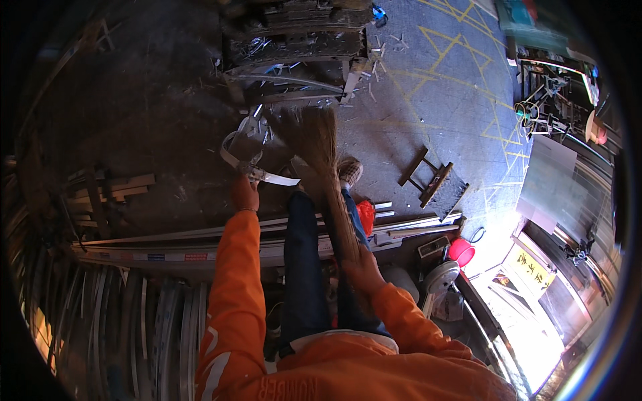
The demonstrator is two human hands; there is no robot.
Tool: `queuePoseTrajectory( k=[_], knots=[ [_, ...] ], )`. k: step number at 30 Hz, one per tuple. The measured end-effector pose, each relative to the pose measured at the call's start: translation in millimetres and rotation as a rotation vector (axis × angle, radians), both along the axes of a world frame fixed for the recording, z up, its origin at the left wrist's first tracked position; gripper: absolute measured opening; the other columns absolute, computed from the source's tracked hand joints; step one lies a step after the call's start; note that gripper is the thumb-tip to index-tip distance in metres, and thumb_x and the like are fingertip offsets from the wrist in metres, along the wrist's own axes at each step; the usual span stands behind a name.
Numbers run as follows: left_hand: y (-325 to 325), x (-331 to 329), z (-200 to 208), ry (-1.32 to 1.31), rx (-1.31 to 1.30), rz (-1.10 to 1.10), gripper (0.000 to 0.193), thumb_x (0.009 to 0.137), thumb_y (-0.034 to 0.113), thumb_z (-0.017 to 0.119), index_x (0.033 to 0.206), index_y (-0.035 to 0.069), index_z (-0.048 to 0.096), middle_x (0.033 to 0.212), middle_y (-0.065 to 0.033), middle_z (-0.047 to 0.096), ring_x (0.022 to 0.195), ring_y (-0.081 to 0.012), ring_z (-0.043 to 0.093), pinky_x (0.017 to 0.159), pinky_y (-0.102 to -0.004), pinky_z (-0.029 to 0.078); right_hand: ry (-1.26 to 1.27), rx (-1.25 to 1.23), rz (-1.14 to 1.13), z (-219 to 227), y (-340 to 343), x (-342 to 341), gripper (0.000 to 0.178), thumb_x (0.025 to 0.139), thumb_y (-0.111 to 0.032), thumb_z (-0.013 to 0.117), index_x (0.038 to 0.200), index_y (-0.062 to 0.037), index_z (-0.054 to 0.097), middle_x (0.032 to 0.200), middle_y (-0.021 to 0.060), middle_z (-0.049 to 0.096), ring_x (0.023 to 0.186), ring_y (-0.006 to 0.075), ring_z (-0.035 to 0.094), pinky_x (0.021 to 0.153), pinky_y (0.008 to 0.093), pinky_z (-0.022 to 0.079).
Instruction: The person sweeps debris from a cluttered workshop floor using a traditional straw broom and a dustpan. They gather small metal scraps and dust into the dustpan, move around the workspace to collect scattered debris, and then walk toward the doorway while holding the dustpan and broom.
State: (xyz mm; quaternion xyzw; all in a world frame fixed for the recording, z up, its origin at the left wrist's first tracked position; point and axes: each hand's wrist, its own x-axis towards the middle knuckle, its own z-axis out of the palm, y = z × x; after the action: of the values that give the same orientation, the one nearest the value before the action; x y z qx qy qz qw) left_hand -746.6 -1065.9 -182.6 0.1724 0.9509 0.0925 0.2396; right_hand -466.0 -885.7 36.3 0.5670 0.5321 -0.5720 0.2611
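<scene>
My right hand is wrapped round the handle of a straw broom. The broom slants away from me, and its spread bristles are at the floor before my feet. Farther left, my left hand is closed on a bent pale strip, which curves out to both sides of the fingers. Small bright scraps lie just beyond the strip, near the broom's bristles. Whether the hand also grips some of these scraps is too dark to tell.
A worn wooden bench with scraps on and around it stands ahead. To the right, a small wooden stool lies tipped. Long pale bars cross near my legs, by a red bag and a pink bucket.
</scene>
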Motion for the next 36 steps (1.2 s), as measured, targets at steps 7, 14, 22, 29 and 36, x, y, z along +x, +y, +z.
queuePoseTrajectory(
  k=[7, 14, 22, 29, 36],
  knots=[
    [7, -7, 10, -0.103, 0.003, 0.061, 0.041, 0.084, 0.019, 0.074, 0.116, 0.001, 0.057, 0.097, -0.0243, 0.066, 0.096, -0.0443, 0.062, 0.079, -0.0517, 0.049, -0.158, 0.087, 0.283, -53, -30, -20, 0.052, 0.077, -0.025, 0.073, 0.115, 0.0019, 0.051, 0.104, 0.0296, 0.066, 0.101, 0.0454, 0.065, 0.085, 0.0480, 0.052],
    [-16, -5, 0, -0.052, 0.093, -0.009, 0.039, 0.087, 0.020, 0.071, 0.118, 0.001, 0.056, 0.101, -0.0257, 0.065, 0.098, -0.0451, 0.061, 0.081, -0.0517, 0.048, -0.103, -0.158, -0.039, 20, 16, -3, 0.060, 0.079, -0.021, 0.073, 0.128, 0.0038, 0.047, 0.101, 0.0215, 0.065, 0.089, 0.0328, 0.067, 0.076, 0.0412, 0.056],
    [-10, -10, -6, -0.049, 0.099, 0.013, 0.034, 0.087, 0.021, 0.070, 0.112, 0.001, 0.056, 0.099, -0.0243, 0.065, 0.096, -0.0446, 0.061, 0.080, -0.0522, 0.048, 0.082, 0.167, 0.161, -78, -52, -21, 0.050, 0.078, -0.020, 0.071, 0.117, 0.0016, 0.048, 0.100, 0.0270, 0.065, 0.094, 0.0427, 0.066, 0.080, 0.0488, 0.054],
    [-30, -22, -11, -0.185, 0.179, -0.034, 0.047, 0.088, 0.016, 0.069, 0.130, 0.003, 0.052, 0.102, -0.0244, 0.064, 0.098, -0.0442, 0.060, 0.080, -0.0509, 0.048, 0.001, -0.097, 0.172, -6, -8, -9, 0.048, 0.079, -0.022, 0.072, 0.114, 0.0025, 0.051, 0.098, 0.0283, 0.066, 0.094, 0.0420, 0.067, 0.079, 0.0461, 0.054],
    [-33, -19, 1, -0.156, -0.016, -0.044, 0.051, 0.086, 0.012, 0.070, 0.132, 0.003, 0.050, 0.112, -0.0245, 0.062, 0.105, -0.0442, 0.058, 0.086, -0.0499, 0.047, -0.058, -0.181, -0.130, 40, 3, 6, 0.048, 0.079, -0.022, 0.072, 0.115, 0.0029, 0.052, 0.085, 0.0187, 0.064, 0.065, 0.0259, 0.066, 0.055, 0.0375, 0.053]
  ],
)
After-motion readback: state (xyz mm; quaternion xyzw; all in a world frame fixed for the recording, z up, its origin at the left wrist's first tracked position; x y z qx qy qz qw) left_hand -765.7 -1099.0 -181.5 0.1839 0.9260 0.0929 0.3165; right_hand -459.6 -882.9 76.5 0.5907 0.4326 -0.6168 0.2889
